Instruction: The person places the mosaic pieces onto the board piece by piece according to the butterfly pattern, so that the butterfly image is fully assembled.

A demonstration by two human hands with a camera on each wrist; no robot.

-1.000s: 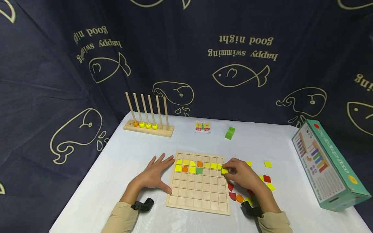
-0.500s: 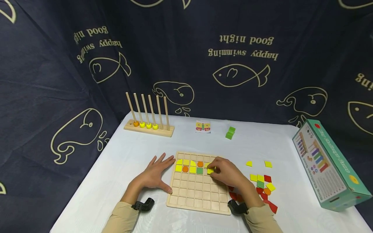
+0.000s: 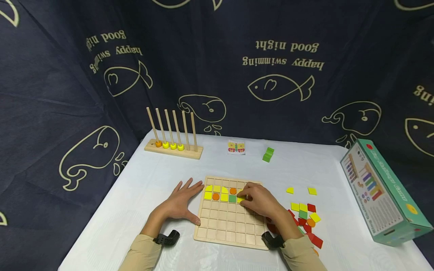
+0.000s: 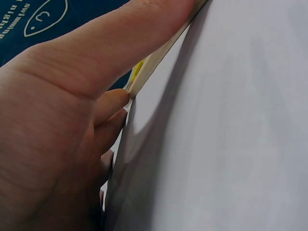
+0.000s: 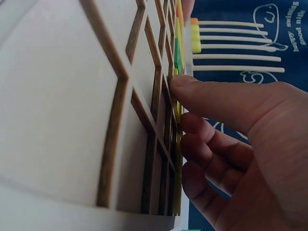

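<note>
A wooden grid board (image 3: pixel 226 226) lies on the table, with yellow, orange and green tiles in its second and third rows from the far side. My left hand (image 3: pixel 180 203) rests beside it with fingers spread, its thumb and fingertips at the board's left edge. My right hand (image 3: pixel 259 199) is over the board, thumb and fingers pinching a yellow square tile (image 3: pixel 240 200) at the cell right of the green square tile (image 3: pixel 232 198). In the right wrist view the thumb (image 5: pixel 185 83) touches that tile at the grid. The fingers partly hide the yellow tiles further right.
Loose tiles (image 3: pixel 303 214) in red, yellow, green and orange lie right of the board, partly behind my right forearm. At the back stand a peg rack (image 3: pixel 173 149), a butterfly pattern card (image 3: pixel 236 147) and green blocks (image 3: pixel 268 154). A box (image 3: pixel 379 195) stands at the right edge.
My right hand has moved left across the board with the yellow square tile, from the right edge to the cell beside the green tile, and lowered it there. My left hand stays put.
</note>
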